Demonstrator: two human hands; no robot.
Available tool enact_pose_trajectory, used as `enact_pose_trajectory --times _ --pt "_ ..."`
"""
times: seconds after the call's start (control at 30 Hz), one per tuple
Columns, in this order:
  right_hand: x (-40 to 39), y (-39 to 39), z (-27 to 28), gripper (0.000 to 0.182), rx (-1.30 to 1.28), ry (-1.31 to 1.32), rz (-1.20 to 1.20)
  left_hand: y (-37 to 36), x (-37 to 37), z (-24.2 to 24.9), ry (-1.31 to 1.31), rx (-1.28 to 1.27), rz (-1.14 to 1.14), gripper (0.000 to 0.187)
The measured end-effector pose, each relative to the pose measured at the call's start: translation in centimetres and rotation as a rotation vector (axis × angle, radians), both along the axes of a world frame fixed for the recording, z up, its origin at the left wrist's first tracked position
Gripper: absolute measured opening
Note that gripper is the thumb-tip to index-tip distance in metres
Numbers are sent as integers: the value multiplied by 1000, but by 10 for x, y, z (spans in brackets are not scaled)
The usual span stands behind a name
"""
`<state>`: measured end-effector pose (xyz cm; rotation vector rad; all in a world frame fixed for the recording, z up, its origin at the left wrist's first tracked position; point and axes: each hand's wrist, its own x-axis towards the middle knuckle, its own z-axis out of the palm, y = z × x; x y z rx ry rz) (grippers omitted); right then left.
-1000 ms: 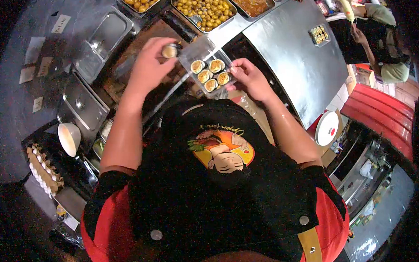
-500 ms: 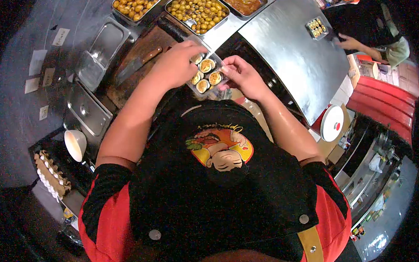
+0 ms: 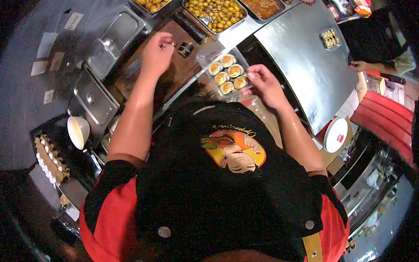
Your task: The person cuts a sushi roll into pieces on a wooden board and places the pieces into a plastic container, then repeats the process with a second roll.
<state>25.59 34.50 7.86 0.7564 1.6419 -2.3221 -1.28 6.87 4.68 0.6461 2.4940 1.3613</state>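
My right hand [image 3: 265, 87] grips the right edge of a clear plastic container [image 3: 215, 90], its thumb on the rim. Inside sit several round rolls [image 3: 222, 78] with dark rims, pale layers and browned centres. To the left, my left hand [image 3: 157, 54] hovers over the brown cutting board [image 3: 177, 74], its fingers bent but apart, with nothing visible between them. Just right of its fingertips, dark-wrapped roll pieces [image 3: 185, 49] lie on the board.
Trays of small potatoes [image 3: 213, 11] and reddish-brown food [image 3: 257, 4] stand at the top. A steel counter [image 3: 295, 51] bears another roll container [image 3: 330, 39], near another person's hand [image 3: 358, 66]. Lidded steel pans [image 3: 93, 97], a white bowl [image 3: 78, 132] and eggs [image 3: 49, 160] are left.
My left hand has left the container and moved left over the board. My right hand still holds the container, now further right in view. Roll pieces on the board have come into sight.
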Motion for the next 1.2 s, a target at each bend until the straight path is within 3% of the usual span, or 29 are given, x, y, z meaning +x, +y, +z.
enact_pose_trajectory --times 0.03,0.1,0.17,0.37,0.47,0.63,0.8,1.03,1.2 --pt "4 3 -2 29 0 1 9 -9 -3 -28 -19 -61 90 31" --pt "12 11 -10 28 3 -19 -40 -13 2 -61 117 -206 24 48" --pt "15 16 -15 29 8 -15 -39 -3 17 -70 265 -349 22 59" --pt "15 20 -11 32 58 -41 -29 8 21 -112 275 -303 69 53" --pt "13 18 -6 32 78 -41 -36 -5 24 -109 173 -199 73 43" --pt "13 14 -12 27 48 -2 -113 -25 27 -104 17 -199 104 47" --pt "10 17 -8 31 24 -44 -41 8 31 -98 240 -232 130 54" --pt "5 18 -13 30 17 -28 -35 2 23 -119 259 -169 98 54" --pt "6 14 -14 28 22 -10 -103 -30 34 -106 -2 -146 102 56"
